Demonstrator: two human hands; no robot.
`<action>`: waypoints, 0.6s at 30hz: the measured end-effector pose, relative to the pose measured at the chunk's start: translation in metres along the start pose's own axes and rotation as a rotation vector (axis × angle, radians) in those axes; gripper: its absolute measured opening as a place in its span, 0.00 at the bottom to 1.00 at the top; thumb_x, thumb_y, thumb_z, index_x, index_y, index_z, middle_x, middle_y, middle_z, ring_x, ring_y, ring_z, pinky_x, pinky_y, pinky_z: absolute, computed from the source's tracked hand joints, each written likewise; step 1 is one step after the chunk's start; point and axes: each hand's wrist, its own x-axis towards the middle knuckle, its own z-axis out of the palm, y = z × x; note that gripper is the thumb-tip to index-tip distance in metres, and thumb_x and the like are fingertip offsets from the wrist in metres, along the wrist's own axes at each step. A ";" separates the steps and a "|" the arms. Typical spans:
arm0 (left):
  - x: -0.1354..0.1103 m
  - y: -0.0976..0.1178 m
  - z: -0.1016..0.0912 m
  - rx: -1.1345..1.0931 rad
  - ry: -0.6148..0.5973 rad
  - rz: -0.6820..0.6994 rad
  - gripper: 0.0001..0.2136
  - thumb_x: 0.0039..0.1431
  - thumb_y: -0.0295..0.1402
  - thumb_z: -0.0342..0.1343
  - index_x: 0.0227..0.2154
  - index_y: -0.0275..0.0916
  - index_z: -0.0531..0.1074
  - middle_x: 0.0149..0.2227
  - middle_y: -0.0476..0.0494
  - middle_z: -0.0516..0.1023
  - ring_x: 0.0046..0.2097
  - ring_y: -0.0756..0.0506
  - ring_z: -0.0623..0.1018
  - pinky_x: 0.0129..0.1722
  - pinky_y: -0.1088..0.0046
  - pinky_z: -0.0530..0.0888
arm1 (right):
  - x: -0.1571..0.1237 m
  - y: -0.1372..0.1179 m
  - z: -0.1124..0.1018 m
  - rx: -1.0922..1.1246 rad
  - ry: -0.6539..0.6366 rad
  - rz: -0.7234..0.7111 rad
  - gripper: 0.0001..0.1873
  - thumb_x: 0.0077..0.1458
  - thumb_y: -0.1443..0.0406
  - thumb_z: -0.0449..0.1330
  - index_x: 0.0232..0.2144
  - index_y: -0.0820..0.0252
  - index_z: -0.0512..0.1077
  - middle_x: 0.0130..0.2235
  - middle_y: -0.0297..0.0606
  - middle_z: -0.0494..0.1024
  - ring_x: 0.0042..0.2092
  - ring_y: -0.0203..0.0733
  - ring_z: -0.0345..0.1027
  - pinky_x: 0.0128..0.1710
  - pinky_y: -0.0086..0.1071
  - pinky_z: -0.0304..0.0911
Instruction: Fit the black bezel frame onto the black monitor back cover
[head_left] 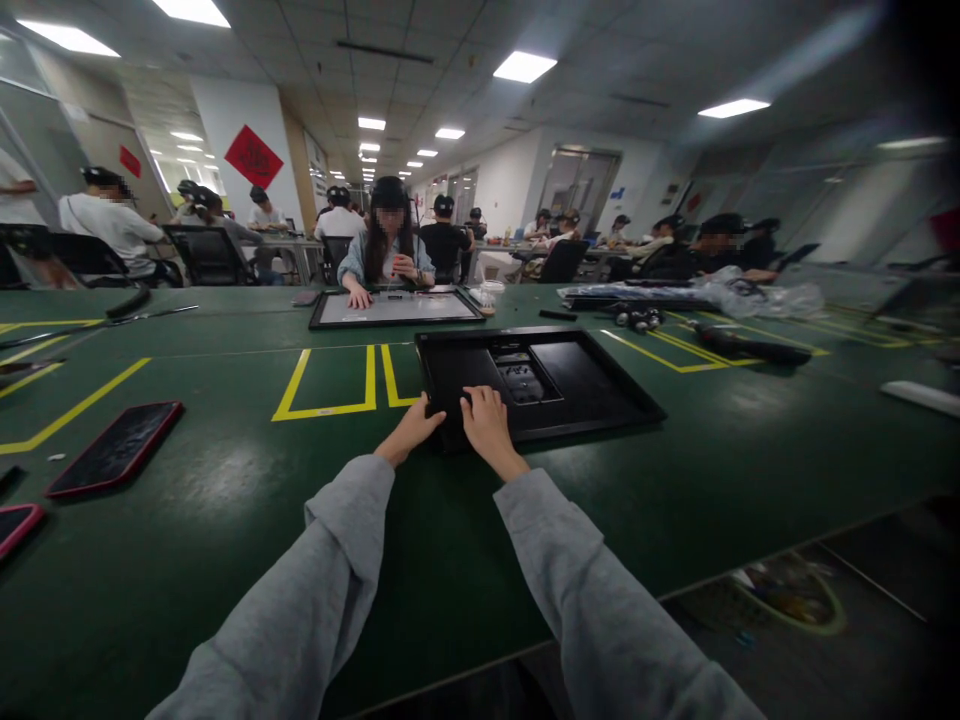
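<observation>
A black rectangular panel (600, 385), which looks like a monitor's back shell with a raised rim and a recessed bay in it, lies on the green table (262, 560) in front of me. At its left edge, my left hand (414, 428) is closed on the rim, thumb on top and the other fingers mostly hidden. My right hand (489, 425) rests on the panel's near left part. Its fingers are stretched forward toward the recessed bay, and nothing shows in them.
Across the table a person (386, 240) has a hand on a grey, black-framed panel (420, 308). Phones (116, 450) lie at left. Clear plastic wrap (750, 295), dark parts (637, 316) and a black tool (750, 345) are at right. Yellow tape (322, 411) marks the tabletop.
</observation>
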 end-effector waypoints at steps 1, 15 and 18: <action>0.000 0.000 0.005 -0.026 -0.012 -0.004 0.27 0.56 0.33 0.57 0.59 0.36 0.62 0.55 0.34 0.72 0.53 0.43 0.74 0.54 0.64 0.69 | 0.000 0.000 0.000 0.005 -0.009 -0.003 0.18 0.65 0.62 0.45 0.52 0.60 0.67 0.51 0.47 0.69 0.52 0.48 0.60 0.49 0.40 0.58; -0.011 -0.038 -0.083 0.308 0.377 -0.046 0.24 0.62 0.34 0.47 0.60 0.30 0.62 0.60 0.31 0.66 0.60 0.42 0.68 0.59 0.64 0.63 | 0.009 0.025 0.000 -0.016 0.138 0.000 0.21 0.64 0.63 0.42 0.54 0.61 0.66 0.55 0.48 0.67 0.57 0.48 0.56 0.52 0.42 0.56; -0.030 -0.055 -0.147 0.473 0.452 -0.041 0.23 0.63 0.33 0.46 0.59 0.32 0.63 0.58 0.35 0.70 0.57 0.43 0.71 0.56 0.65 0.67 | 0.009 0.033 -0.001 -0.086 0.197 0.053 0.22 0.64 0.65 0.43 0.56 0.61 0.65 0.58 0.50 0.64 0.59 0.50 0.52 0.54 0.45 0.53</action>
